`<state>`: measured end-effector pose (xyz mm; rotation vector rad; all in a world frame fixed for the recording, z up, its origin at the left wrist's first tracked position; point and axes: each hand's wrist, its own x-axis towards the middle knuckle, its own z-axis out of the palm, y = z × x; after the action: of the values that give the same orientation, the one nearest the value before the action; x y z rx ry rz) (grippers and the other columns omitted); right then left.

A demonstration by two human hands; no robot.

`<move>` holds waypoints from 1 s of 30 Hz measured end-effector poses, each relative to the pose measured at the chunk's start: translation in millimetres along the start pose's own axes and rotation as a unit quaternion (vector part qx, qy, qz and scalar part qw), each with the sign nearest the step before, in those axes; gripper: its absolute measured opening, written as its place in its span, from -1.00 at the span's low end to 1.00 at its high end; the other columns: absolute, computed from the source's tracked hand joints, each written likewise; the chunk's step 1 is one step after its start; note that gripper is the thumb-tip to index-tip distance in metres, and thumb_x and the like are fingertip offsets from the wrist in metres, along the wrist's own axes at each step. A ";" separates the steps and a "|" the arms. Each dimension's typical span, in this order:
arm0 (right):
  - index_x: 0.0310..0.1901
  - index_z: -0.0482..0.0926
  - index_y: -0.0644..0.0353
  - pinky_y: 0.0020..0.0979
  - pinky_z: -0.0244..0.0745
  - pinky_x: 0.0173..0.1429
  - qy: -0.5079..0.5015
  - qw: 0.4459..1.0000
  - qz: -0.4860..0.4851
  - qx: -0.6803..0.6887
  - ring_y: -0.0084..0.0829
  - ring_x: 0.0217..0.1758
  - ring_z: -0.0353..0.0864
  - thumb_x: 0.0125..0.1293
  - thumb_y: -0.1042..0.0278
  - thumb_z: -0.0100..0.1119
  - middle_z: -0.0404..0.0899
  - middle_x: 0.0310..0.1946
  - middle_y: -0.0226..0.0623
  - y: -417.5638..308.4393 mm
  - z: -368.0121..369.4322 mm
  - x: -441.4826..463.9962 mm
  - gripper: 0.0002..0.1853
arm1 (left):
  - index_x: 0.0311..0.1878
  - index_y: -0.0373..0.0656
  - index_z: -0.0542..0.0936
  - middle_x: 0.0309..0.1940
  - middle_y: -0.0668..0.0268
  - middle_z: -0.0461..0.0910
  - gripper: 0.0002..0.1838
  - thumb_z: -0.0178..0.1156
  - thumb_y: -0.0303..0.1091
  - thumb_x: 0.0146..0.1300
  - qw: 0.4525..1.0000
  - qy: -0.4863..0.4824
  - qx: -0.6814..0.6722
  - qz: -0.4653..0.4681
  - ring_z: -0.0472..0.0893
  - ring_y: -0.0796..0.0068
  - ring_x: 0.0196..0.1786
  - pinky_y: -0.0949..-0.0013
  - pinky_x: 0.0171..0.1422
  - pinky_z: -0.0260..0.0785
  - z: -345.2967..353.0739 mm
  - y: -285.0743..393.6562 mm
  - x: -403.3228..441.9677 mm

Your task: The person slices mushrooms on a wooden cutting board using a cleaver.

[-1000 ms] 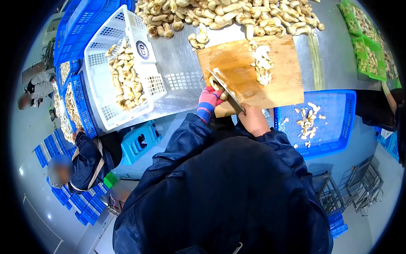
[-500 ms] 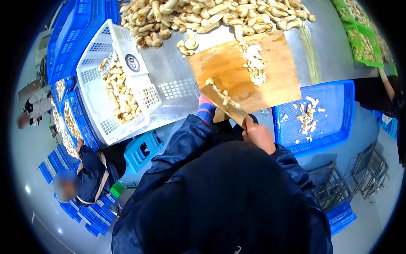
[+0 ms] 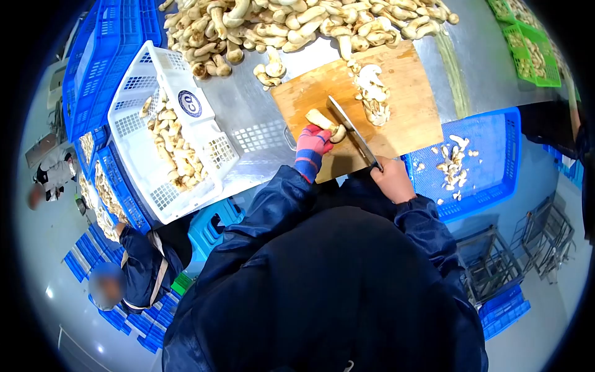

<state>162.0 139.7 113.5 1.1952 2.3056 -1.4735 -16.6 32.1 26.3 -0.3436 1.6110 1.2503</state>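
My left hand point(image 3: 313, 147), in a pink and blue striped glove, is closed on a mushroom point(image 3: 320, 119) over the left part of the wooden cutting board point(image 3: 409, 93). Its rounded end point(image 3: 338, 132) shows past my fingers, close to the blade. The handle of a broad knife point(image 3: 356, 131) is in my right hand point(image 3: 393, 180), which is bare and closed. The blade points away from me, turned nearly edge-on, just right of the mushroom. Sliced mushroom pieces point(image 3: 376, 108) lie on the board beyond the knife.
A large heap of mushrooms point(image 3: 285, 28) covers the back of the metal table point(image 3: 248, 102). On the left stands a white crate point(image 3: 133, 127) with mushrooms. A blue crate point(image 3: 511, 161) holding trimmed bits is below right. Another person point(image 3: 145, 266) works at far left.
The knife has swung from showing its broad face across the mushroom to nearly edge-on, right of it. My right hand moved slightly right; the gloved left hand and mushroom now show more fully.
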 end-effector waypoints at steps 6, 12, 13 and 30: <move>-0.16 0.56 0.27 -0.14 0.44 -0.18 -0.018 0.998 -0.059 0.000 0.08 -0.33 0.53 0.05 0.41 0.01 0.54 -0.42 0.12 -2.3 5.5 1.0 -0.70 | -0.03 -0.25 0.43 -0.20 0.23 0.56 -0.70 0.14 -0.41 0.15 0.999 0.007 -0.036 0.013 0.60 0.43 -0.28 0.52 -0.32 0.50 -9.0 3.0 -19.2; -0.25 0.54 0.26 -0.07 0.44 -0.22 -0.020 0.998 -0.009 -0.062 0.08 -0.37 0.53 0.05 0.43 0.02 0.53 -0.49 0.10 -15.5 19.0 -6.9 -0.78 | -0.11 -0.23 0.47 -0.32 0.29 0.57 -0.72 0.21 -0.36 0.12 0.997 0.029 0.069 0.033 0.58 0.50 -0.35 0.53 -0.34 0.46 -13.5 -3.8 -14.7; -0.24 0.53 0.24 -0.05 0.44 -0.24 -0.020 0.997 -0.001 -0.072 0.08 -0.39 0.53 0.05 0.42 0.02 0.53 -0.50 0.09 -15.1 21.7 -10.6 -0.78 | -0.13 -0.23 0.48 -0.34 0.30 0.58 -0.73 0.22 -0.34 0.12 0.993 0.025 0.108 0.048 0.57 0.52 -0.35 0.52 -0.34 0.45 -13.9 -7.7 -11.9; -0.28 0.40 0.26 -0.09 0.46 -0.43 -0.042 0.985 -0.027 -0.168 -0.03 -0.52 0.56 0.05 0.41 0.11 0.54 -0.61 -0.04 -28.4 -26.8 -47.1 -0.80 | -0.08 -0.17 0.49 -0.20 0.20 0.57 -0.75 -0.13 -0.31 0.33 0.974 -0.130 -0.066 0.174 0.55 0.23 -0.17 0.26 -0.06 0.41 -18.3 -54.3 36.3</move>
<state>181.2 130.8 170.9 0.9655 2.4184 -1.0669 -3.0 6.2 -35.0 0.0273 1.4022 1.6013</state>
